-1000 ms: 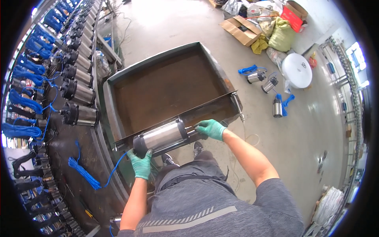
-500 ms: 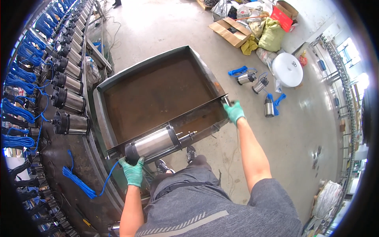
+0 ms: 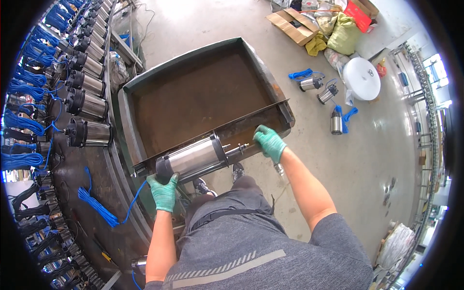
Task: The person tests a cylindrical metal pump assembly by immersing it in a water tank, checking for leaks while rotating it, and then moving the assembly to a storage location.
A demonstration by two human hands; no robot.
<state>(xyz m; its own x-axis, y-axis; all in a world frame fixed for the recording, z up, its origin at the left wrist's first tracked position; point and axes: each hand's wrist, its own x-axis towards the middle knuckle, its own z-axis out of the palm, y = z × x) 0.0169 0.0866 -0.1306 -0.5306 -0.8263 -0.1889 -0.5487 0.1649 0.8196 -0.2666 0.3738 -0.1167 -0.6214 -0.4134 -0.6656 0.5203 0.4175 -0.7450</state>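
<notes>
A cylindrical steel pump (image 3: 193,157) with black end caps lies across the near side of a shallow metal tank (image 3: 126,121) holding brown liquid. My left hand (image 3: 163,192), in a green glove, grips its black left end, thumb on top and fingers partly hidden. A blue cable (image 3: 134,205) runs from that end. On the pump's right end a metal fitting (image 3: 240,148) sticks out. Just right of it, my gloved right hand (image 3: 270,143) is curled closed. A metal hose fitting (image 3: 279,168) protrudes from under this hand; the fingers partly hide the grip.
Similar pumps (image 3: 87,107) with coiled blue cables line the bench on the left. On the floor to the right stand several smaller pumps (image 3: 337,121) and a white round drum (image 3: 361,79). Cardboard (image 3: 293,25) and sacks (image 3: 344,34) are piled behind.
My right hand has moved left from the tank's right corner toward the pump's fitting, the metal hose fitting coming with it. My left hand stays on the pump's end. The view has shifted slightly.
</notes>
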